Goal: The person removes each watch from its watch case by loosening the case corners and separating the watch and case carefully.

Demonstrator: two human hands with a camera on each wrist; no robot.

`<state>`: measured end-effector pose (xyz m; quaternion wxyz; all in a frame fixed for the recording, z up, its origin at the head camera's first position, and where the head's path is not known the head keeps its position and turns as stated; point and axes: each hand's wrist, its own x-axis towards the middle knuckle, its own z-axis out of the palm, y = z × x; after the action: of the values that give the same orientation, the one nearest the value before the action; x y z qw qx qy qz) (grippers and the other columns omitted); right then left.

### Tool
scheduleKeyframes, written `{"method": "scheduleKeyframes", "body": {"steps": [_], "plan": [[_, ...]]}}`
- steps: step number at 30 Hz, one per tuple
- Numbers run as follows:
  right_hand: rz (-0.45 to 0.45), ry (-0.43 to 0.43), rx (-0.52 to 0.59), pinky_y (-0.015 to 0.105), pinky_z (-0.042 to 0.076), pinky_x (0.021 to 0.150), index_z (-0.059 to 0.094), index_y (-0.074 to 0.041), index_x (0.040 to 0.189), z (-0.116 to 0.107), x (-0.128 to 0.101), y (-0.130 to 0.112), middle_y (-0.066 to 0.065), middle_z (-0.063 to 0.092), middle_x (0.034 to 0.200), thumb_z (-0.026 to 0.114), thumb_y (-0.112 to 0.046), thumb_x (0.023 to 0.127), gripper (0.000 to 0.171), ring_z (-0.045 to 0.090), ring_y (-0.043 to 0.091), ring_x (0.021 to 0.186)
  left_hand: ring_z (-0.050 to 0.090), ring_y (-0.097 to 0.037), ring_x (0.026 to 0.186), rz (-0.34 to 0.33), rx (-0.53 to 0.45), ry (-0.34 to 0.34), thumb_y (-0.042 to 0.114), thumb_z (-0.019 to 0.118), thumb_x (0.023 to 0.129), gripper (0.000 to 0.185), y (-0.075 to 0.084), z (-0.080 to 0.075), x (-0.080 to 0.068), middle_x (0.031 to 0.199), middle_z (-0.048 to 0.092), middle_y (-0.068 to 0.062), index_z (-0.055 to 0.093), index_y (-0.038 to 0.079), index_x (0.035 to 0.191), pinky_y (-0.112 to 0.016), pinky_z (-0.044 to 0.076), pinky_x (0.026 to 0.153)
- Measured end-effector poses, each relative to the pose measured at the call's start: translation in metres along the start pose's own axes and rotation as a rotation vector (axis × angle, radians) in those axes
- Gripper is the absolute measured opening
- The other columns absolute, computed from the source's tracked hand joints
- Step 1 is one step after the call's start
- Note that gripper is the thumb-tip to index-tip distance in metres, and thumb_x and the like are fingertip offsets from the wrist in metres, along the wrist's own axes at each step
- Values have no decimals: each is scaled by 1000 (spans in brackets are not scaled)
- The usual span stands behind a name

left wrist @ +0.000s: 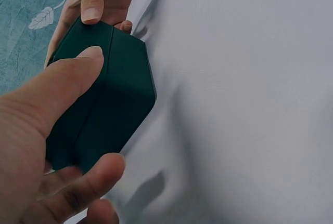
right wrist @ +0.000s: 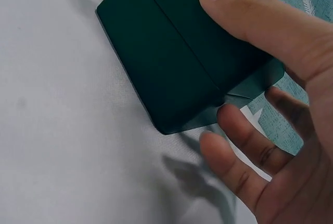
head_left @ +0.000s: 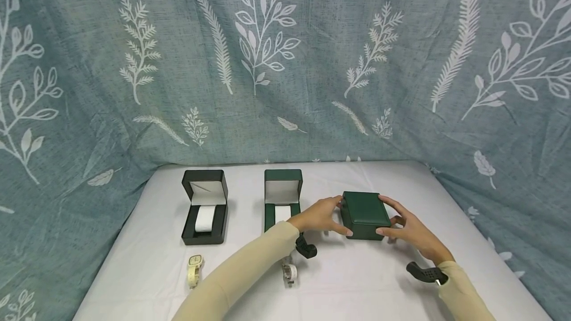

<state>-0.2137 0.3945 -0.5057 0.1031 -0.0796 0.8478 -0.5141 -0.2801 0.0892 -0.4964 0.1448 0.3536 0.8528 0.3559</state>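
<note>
1. Green and closed, the watch box (head_left: 363,213) sits on the white tablecloth (head_left: 357,281), right of the table's centre, with both hands on it.
2. At the box's 9 o'clock side, the left hand (head_left: 318,216) grips it, thumb laid on the lid and fingers curled round the lower front corner, as the left wrist view (left wrist: 101,104) shows.
3. At its 3 o'clock side, the right hand (head_left: 412,234) holds the box, thumb pressed along one face and fingers spread loosely below the edge, seen close in the right wrist view (right wrist: 182,63).
4. Toward 9 o'clock from the held box stands an open green box (head_left: 282,197), its white cushion showing.
5. Farther at 9 o'clock stands an open black box (head_left: 205,207).
6. Near the table's 6 o'clock edge lie a cream watch (head_left: 194,269) and a pale watch (head_left: 289,271), well apart.
</note>
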Motion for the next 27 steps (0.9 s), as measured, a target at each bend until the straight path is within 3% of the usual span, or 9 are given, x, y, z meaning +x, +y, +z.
{"method": "scheduleKeyframes", "body": {"steps": [6, 8, 10, 13, 15, 19, 23, 27], "plan": [[-7, -24, 31, 51, 55, 74, 20, -41, 164, -3, 2, 4, 25, 64, 105, 79, -21, 93, 94, 64, 44, 87, 45, -19, 142, -4, -8, 8, 53, 88, 78, 114, -3, 4, 4, 153, 50, -2, 26, 11, 164, -38, 40, 112], [-12, -30, 45, 52, 55, 74, 20, -42, 164, -3, 3, 5, 23, 61, 118, 79, -19, 93, 94, 63, 43, 88, 45, -19, 142, -1, -10, 8, 53, 89, 77, 115, -4, 5, 6, 155, 48, -3, 26, 10, 164, -37, 39, 112], [-26, -40, 54, 52, 55, 73, 19, -42, 164, -4, 4, 7, 19, 51, 139, 78, -18, 93, 95, 62, 42, 91, 44, -18, 143, -1, -3, 4, 53, 88, 77, 116, -5, 6, 7, 157, 46, -4, 25, 10, 164, -36, 39, 113], [-47, -55, 76, 53, 56, 72, 19, -41, 164, -4, 6, 10, 7, 24, 164, 77, -15, 94, 95, 60, 40, 97, 41, -16, 144, 6, 19, 3, 54, 88, 77, 117, -7, 9, 10, 159, 42, -4, 23, 9, 164, -34, 37, 114], [-54, -65, 91, 53, 56, 71, 18, -40, 164, -5, 9, 12, 3, 13, 169, 77, -13, 94, 95, 59, 39, 100, 39, -17, 146, 15, 27, 4, 54, 87, 78, 117, -8, 9, 11, 161, 40, -5, 23, 9, 164, -34, 36, 114], [-48, -83, 114, 56, 55, 73, 17, -41, 164, -5, 13, 12, 5, 9, 171, 76, -12, 94, 96, 55, 43, 112, 37, -17, 147, 46, 24, 14, 52, 89, 77, 115, -9, 10, 13, 162, 38, -3, 26, 10, 164, -34, 34, 116], [-51, -90, 99, 62, 50, 87, 14, -39, 165, -6, 14, 11, 10, 6, 171, 76, -13, 94, 97, 38, 51, 137, 40, -16, 145, 77, 11, 29, 47, 91, 76, 111, -8, 9, 14, 158, 43, 0, 31, 12, 162, -35, 34, 116], [-59, -112, 132, 60, 49, 89, 11, -34, 166, -6, 16, 12, 13, -1, 172, 74, -11, 94, 98, 16, 53, 150, 42, -17, 144, 76, 10, 36, 44, 93, 75, 110, -6, 10, 14, 156, 46, -1, 32, 11, 161, -34, 36, 115]]}}
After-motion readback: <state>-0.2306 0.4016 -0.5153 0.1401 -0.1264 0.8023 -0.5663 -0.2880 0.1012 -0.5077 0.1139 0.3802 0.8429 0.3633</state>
